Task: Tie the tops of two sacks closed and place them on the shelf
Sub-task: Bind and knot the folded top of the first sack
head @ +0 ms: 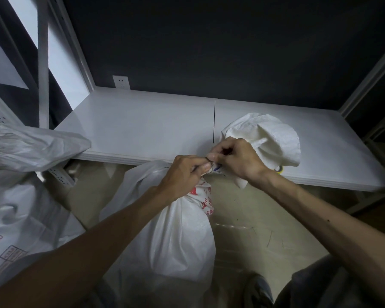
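Observation:
A white woven sack [178,236] with red print stands on the floor in front of the white shelf [142,125]. Its gathered neck rises to the shelf's front edge, and its loose top [273,134] flops onto the shelf board. My left hand [185,174] grips the bunched neck from the left. My right hand [236,156] pinches a tie at the neck from the right, fingers curled. The two hands touch over the neck, and the tie itself is mostly hidden. A second white sack [20,218] stands at the left.
Another white sack [31,147] lies at the left, its corner overlapping the shelf's edge. White shelf uprights [76,41] rise at both sides against a dark wall with a socket [121,82]. A yellow object [280,169] peeks out under the sack's top. Beige floor lies below.

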`<action>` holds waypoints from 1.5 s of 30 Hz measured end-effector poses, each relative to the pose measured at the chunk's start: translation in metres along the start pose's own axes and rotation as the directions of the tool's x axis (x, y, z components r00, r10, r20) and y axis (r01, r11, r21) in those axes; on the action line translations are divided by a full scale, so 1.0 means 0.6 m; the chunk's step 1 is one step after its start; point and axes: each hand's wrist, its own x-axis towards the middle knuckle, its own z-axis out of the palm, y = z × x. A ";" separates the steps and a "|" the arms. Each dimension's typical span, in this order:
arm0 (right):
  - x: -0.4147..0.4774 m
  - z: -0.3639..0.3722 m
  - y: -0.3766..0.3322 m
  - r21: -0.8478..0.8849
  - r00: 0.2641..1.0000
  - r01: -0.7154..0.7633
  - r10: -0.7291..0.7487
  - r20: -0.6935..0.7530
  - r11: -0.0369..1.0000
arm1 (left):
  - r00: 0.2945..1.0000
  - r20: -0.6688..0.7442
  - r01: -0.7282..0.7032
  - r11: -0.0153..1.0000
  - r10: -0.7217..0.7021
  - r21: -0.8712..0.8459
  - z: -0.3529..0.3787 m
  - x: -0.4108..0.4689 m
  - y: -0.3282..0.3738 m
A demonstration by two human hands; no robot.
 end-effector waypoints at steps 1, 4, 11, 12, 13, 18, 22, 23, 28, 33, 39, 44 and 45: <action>0.002 -0.006 -0.003 0.002 1.000 -0.013 0.013 0.029 1.000 | 1.000 0.002 0.014 1.000 -0.014 -0.012 0.000 0.000 0.000; 0.009 -0.017 -0.009 -0.063 0.991 0.042 -0.033 0.129 0.997 | 0.996 -0.025 0.079 0.995 -0.081 -0.062 0.001 0.000 0.005; 0.018 -0.044 -0.010 -0.177 0.968 0.146 -0.103 0.230 0.973 | 0.993 -0.031 0.107 0.989 -0.111 -0.104 0.001 0.001 0.008; 0.017 -0.043 -0.009 -0.176 0.967 0.153 -0.110 0.232 0.972 | 0.993 -0.030 0.107 0.989 -0.110 -0.100 0.001 0.001 0.008; 0.016 -0.042 -0.007 -0.179 0.965 0.164 -0.120 0.235 0.970 | 0.994 -0.027 0.106 0.990 -0.109 -0.094 0.002 0.001 0.008; 0.017 -0.037 -0.003 -0.221 0.954 0.248 -0.198 0.225 0.943 | 0.992 0.001 0.126 0.985 -0.126 -0.115 0.001 0.006 0.009; 0.018 -0.020 -0.007 -0.245 0.966 0.206 -0.157 0.204 0.947 | 0.989 0.044 0.147 0.983 -0.143 -0.112 0.001 0.009 0.001; 0.019 -0.018 -0.009 -0.243 0.966 0.193 -0.141 0.217 0.951 | 0.987 0.057 0.155 0.982 -0.150 -0.105 0.001 0.009 0.000; 0.025 -0.022 -0.005 -0.123 0.976 0.093 -0.065 0.209 0.988 | 0.979 0.102 0.192 0.971 -0.179 -0.141 -0.002 0.009 0.001; 0.022 -0.017 -0.003 -0.069 0.984 0.009 0.004 0.180 0.998 | 0.972 0.159 0.198 0.969 -0.175 -0.146 -0.002 -0.001 -0.004; 0.012 -0.006 0.000 -0.058 0.988 -0.004 0.013 0.154 0.998 | 0.988 0.114 0.116 0.986 -0.102 -0.118 0.004 -0.007 -0.005; 0.010 -0.002 0.002 -0.050 0.991 -0.016 0.023 0.131 0.999 | 0.993 0.042 0.109 0.991 -0.106 -0.079 0.012 -0.005 0.002; 0.009 -0.001 0.002 -0.054 0.991 -0.018 0.025 0.129 0.998 | 0.993 0.042 0.113 0.990 -0.110 -0.082 0.011 -0.004 0.001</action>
